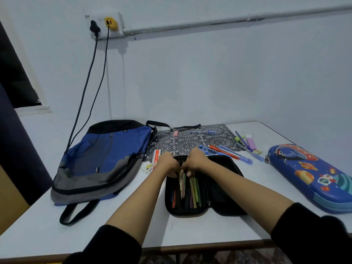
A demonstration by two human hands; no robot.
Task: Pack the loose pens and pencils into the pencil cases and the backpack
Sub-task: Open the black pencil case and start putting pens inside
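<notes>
Black pencil case point(219, 197): lies open in the near middle of the table point(190, 231); its left half holds coloured pencils point(194, 191) under mesh, its right half is a bare dark flap
Left hand point(168, 164): at the case's far end; fingers curled down, pinching the tops of the thin pencils point(182, 185)
Right hand point(197, 161): just beside the left, almost touching it; fingers curled, thumb pressed to the same thin pencils
Thin pencils: stand lengthwise in the left half, lower ends among the coloured ones
Loose pens point(226, 152): a fanned cluster just beyond the right hand, near the case's far right corner
Backpack point(106, 159): flat to the left, near the case but apart; a strap loops toward the table's front edge
Blue pencil case point(314, 178): closed, well to the right, its near end close to the front edge
Open room: bare tabletop between the black case and the blue one, and in front along the near edge
Far edge: the table meets the wall; a lace mat point(190, 141) lies there with one blue pen point(203, 132) and a pink eraser point(175, 133)
Hidden: fingertips are tucked under the knuckles; a ruler point(156, 157) is partly covered by the left hand; how many thin pencils are held cannot be told; the dark flap's contents are too dim to make out
</notes>
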